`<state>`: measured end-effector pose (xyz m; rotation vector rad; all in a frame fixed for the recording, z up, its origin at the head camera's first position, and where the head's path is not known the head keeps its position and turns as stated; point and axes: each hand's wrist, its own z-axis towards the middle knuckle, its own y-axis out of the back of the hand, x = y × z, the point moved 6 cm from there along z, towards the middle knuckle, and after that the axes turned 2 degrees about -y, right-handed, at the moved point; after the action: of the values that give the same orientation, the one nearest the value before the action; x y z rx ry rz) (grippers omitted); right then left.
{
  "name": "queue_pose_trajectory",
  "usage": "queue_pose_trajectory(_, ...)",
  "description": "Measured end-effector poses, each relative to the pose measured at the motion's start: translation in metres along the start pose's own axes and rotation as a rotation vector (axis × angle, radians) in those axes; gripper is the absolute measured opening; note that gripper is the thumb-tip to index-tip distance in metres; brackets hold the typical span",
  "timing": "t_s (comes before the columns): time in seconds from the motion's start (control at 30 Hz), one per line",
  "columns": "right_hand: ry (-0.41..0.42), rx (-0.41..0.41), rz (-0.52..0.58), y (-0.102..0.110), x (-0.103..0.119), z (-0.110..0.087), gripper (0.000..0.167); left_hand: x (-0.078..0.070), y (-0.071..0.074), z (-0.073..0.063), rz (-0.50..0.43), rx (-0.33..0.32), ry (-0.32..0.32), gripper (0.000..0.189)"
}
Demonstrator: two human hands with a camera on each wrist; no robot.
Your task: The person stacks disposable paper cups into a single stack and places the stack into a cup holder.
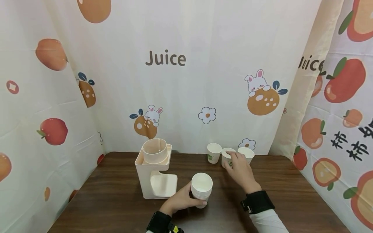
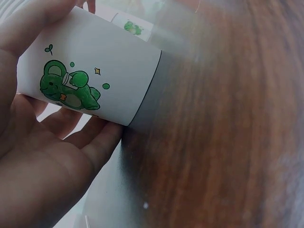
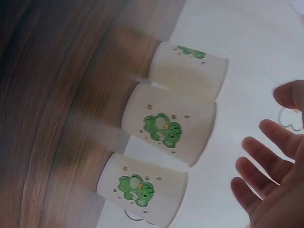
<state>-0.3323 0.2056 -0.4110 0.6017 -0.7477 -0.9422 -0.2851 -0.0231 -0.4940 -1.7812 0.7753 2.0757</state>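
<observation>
My left hand point(image 1: 183, 200) holds a stack of nested white paper cups point(image 1: 201, 187) near the front of the table. In the left wrist view its thumb and fingers curl round the cup wall point(image 2: 121, 61), which bears a green bear print. Farther back, three more white paper cups stand in a row: a left cup point(image 1: 214, 154), a middle cup point(image 1: 225, 160) and a right cup point(image 1: 247, 153). Over the middle and right ones reaches my right hand point(image 1: 240, 171). In the right wrist view, its loosely spread fingers point(image 3: 266, 166) are apart from the cups' rims.
A cream-coloured appliance point(image 1: 142, 178) with a round open top point(image 1: 155, 152) and a low side platform point(image 1: 167, 184) stands left of the stack. The brown wooden table point(image 1: 110, 197) is enclosed by fruit-printed curtains point(image 1: 180, 87) at the back and sides.
</observation>
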Motion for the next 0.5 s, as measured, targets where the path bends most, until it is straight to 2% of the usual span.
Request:
queue_pose_trajectory(0.17, -0.022, 0.020, -0.022, -0.004, -0.006, 0.007, 0.041, 0.000, 0.000, 0.000, -0.006, -0.004, 0.001, 0.081)
queue_pose_trajectory(0.33, -0.009, 0.000, -0.031, -0.006, -0.009, 0.012, 0.042, -0.001, -0.001, 0.000, -0.004, -0.005, -0.014, 0.081)
queue_pose_trajectory(0.5, -0.016, 0.035, -0.038, -0.011, -0.014, 0.018, 0.042, 0.000, 0.000, 0.000, -0.003, -0.010, -0.003, 0.081)
